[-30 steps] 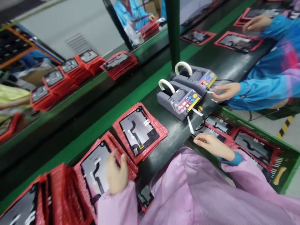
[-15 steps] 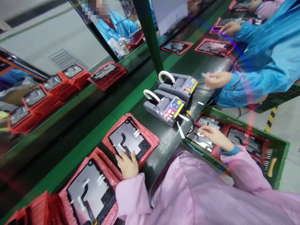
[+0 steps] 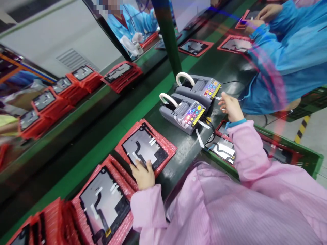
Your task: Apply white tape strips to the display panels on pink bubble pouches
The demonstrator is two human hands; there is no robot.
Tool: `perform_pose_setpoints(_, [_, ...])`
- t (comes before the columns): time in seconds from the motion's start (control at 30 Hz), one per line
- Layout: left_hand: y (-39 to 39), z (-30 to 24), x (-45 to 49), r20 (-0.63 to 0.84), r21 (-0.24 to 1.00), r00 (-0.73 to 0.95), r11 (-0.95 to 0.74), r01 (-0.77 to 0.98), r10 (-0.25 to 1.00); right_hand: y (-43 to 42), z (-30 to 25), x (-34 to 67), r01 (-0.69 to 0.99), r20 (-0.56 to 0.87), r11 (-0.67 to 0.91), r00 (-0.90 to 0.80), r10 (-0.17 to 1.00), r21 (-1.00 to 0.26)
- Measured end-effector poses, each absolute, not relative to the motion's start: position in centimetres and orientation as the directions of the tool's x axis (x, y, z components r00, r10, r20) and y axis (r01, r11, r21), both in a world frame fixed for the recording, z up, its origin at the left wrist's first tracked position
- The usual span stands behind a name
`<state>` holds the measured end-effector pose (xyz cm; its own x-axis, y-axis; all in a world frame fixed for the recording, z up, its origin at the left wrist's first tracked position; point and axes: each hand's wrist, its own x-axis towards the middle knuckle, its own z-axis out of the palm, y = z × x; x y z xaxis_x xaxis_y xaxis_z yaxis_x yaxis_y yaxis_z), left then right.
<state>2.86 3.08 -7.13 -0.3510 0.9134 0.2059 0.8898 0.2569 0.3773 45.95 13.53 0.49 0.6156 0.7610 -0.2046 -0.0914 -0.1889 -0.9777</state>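
My left hand point(image 3: 143, 174) rests on the near corner of a black panel point(image 3: 145, 147), fingers curled over its edge. The panel lies on red bubble wrap point(image 3: 168, 147) on the dark green belt. My right hand point(image 3: 230, 106) reaches out to the farther of two grey tape dispensers point(image 3: 201, 87). Its fingertips are pinched at a white tape strip point(image 3: 218, 98) sticking out of that dispenser. The nearer dispenser point(image 3: 182, 114) has tape strips hanging from its front.
Another black panel on red wrap point(image 3: 103, 204) lies at the lower left. Red-wrapped stacks point(image 3: 84, 76) line the far shelf. A green crate point(image 3: 313, 160) with panels stands under my right arm. A co-worker's blue sleeve point(image 3: 276, 68) and a green post point(image 3: 166, 37) are close by.
My right hand rose from the green crate to the far dispenser. My left hand shifted from the lower-left panel to the middle one. The co-worker's hand left the dispenser.
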Motion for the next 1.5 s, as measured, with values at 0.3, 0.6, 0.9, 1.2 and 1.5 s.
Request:
perform_pose_setpoints(0.3, [2.6,-6.0,1.7,0.199,0.360,-0.285,0.200,0.911,0.938,8.3,4.1,42.3,0.320,0.287,0.048,0.762,0.581,-0.946])
perform_pose_setpoints(0.6, [7.5,-1.0,0.2,-0.035,0.030,0.077,-0.076,0.997,0.996,10.9,4.5,20.8,0.295,0.188,0.250,-0.221,0.957,-0.922])
perform_pose_setpoints(0.9, [8.1,0.1,0.5,-0.129,0.114,0.001,0.014,0.993,0.992,18.7,-2.2,11.0,0.610,0.070,0.315,-0.391,0.918,-0.727])
perform_pose_setpoints(1.2, [8.4,0.0,0.3,-0.149,0.207,0.010,0.022,0.978,0.989,18.8,-2.7,10.4,0.696,0.066,0.319,-0.365,0.929,-0.643])
perform_pose_setpoints(1.5, [8.6,0.2,0.2,-0.171,0.188,0.030,0.003,0.982,0.985,18.3,-2.8,9.7,0.759,0.104,0.377,-0.383,0.918,-0.531])
